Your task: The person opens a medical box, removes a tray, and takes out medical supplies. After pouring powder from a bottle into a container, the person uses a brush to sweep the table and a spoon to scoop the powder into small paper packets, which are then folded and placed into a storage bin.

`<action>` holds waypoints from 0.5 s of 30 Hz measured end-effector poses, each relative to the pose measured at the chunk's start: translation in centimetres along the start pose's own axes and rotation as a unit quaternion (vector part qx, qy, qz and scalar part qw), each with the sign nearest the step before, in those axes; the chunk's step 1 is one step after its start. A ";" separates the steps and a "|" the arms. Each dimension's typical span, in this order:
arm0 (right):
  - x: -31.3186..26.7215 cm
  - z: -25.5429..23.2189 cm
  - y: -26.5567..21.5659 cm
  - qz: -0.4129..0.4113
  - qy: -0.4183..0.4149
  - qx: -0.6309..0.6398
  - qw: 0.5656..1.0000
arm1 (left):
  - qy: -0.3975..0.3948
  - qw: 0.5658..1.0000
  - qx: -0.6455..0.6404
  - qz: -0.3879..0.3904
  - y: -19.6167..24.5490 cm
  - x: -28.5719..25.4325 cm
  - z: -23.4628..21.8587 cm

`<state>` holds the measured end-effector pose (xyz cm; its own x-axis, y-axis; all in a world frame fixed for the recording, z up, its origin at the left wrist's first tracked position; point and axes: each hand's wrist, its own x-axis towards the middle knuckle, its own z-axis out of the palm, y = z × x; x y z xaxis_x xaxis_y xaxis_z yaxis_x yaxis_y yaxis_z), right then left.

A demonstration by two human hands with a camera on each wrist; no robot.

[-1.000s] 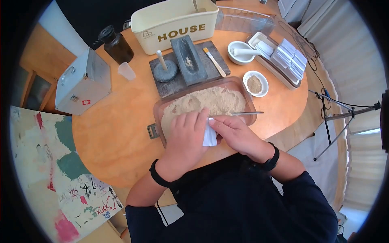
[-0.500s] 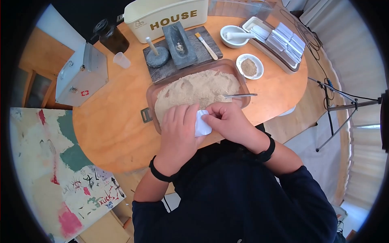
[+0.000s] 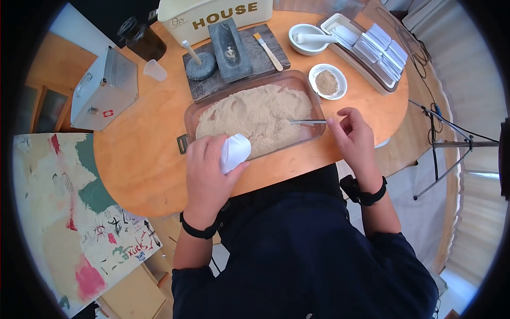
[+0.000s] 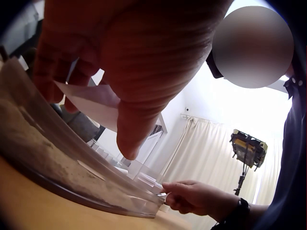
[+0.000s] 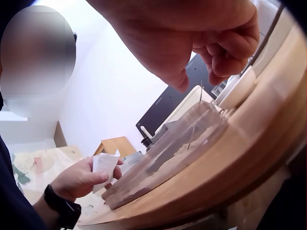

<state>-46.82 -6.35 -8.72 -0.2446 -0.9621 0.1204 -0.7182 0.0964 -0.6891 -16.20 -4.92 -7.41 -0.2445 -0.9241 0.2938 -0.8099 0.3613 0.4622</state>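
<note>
My left hand (image 3: 206, 170) holds a small white paper packet (image 3: 235, 151) between thumb and fingers, over the near left edge of a clear plastic tub (image 3: 317, 103). Pale beige powder (image 3: 255, 114) lies heaped in that tub. At its right side a thin metal spoon (image 3: 311, 122) leans with its bowl end in the powder. Beside the spoon's handle end is my right hand (image 3: 355, 141); the right wrist view shows a gap between its thumb and loosely bent fingers, the handle tip (image 5: 201, 88) standing just below them.
Behind the tub, a dark board (image 3: 199, 90) carries a stone trough (image 3: 231, 50), a stone disc with handle (image 3: 202, 66) and a brush (image 3: 268, 52). To the right stand a powder bowl (image 3: 327, 82), a mortar (image 3: 308, 48) and a tray of white packets (image 3: 374, 48).
Both hands were together at the paper packet. The right hand has left it and moved right to the spoon handle. The left hand has shifted left with the packet, now more upright.
</note>
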 end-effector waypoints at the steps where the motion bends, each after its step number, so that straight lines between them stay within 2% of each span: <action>1: 0.0 0.4 0.3 0.001 -0.003 0.002 1.000 | -0.002 1.000 0.002 -0.002 -0.1 0.3 0.1; 3: -0.1 1.4 1.0 0.015 -0.045 0.158 0.986 | 0.001 1.000 -0.025 -0.006 -0.3 0.7 0.4; 10: 1.4 2.9 -0.9 -0.035 -0.079 0.229 0.970 | -0.002 1.000 -0.010 -0.025 -1.2 1.4 0.7; 12: 1.8 3.4 -1.8 0.006 -0.140 0.340 0.930 | 0.002 0.999 0.000 -0.041 -1.2 1.5 0.6; 13: 1.9 3.0 -2.1 0.006 -0.142 0.340 0.929 | 0.003 0.999 0.001 -0.043 -1.2 1.5 0.6; 15: 2.1 2.2 -2.8 -0.119 -0.061 0.171 0.976 | 0.002 0.999 0.010 -0.040 -1.4 1.6 0.5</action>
<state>-43.89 -9.17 -8.08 -0.0030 -0.9724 0.2335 -0.4814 -0.2032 -0.8526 -15.77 -6.93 -8.01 -0.1764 -0.9492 0.2606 -0.8371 0.2839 0.4675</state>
